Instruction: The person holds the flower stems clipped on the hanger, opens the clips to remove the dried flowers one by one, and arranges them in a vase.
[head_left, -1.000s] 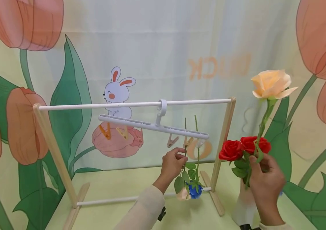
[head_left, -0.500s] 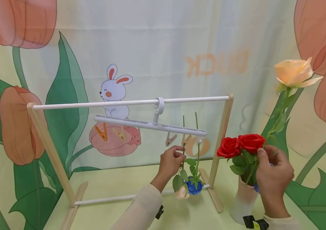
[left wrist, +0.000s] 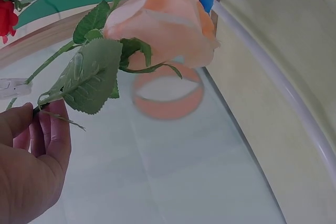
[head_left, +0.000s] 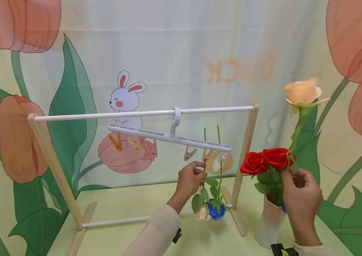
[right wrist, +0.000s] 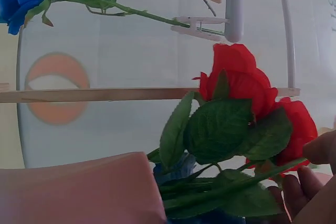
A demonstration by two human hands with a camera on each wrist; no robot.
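My left hand point(head_left: 189, 179) pinches the stem of an upside-down peach rose point(head_left: 201, 214), just under a light wooden clothespin point(head_left: 206, 155) on the white hanger point(head_left: 155, 135). In the left wrist view, that rose's bloom point(left wrist: 163, 22) faces away from the hand point(left wrist: 34, 163). A blue rose point(head_left: 216, 210) hangs beside it from a clear clothespin point(head_left: 222, 157). Between thumb and fingers, my right hand point(head_left: 303, 202) holds the stem of an upright peach rose point(head_left: 303, 91) above the vase point(head_left: 268, 225). Its stem point(right wrist: 262, 177) runs down toward the vase mouth in the right wrist view.
Red roses point(head_left: 253, 163) with leaves stand in the vase. The tilted hanger hooks over the white bar point(head_left: 110, 115) of a wooden-legged rack point(head_left: 54, 174). Further clothespins, including an orange one point(head_left: 115, 142), hang along it. A printed curtain point(head_left: 174, 53) is behind the table.
The upright peach rose swings up and right, then back left and lower, with my right hand shifting slightly. My left hand stays at the hanging stem. The head view shifts a little.
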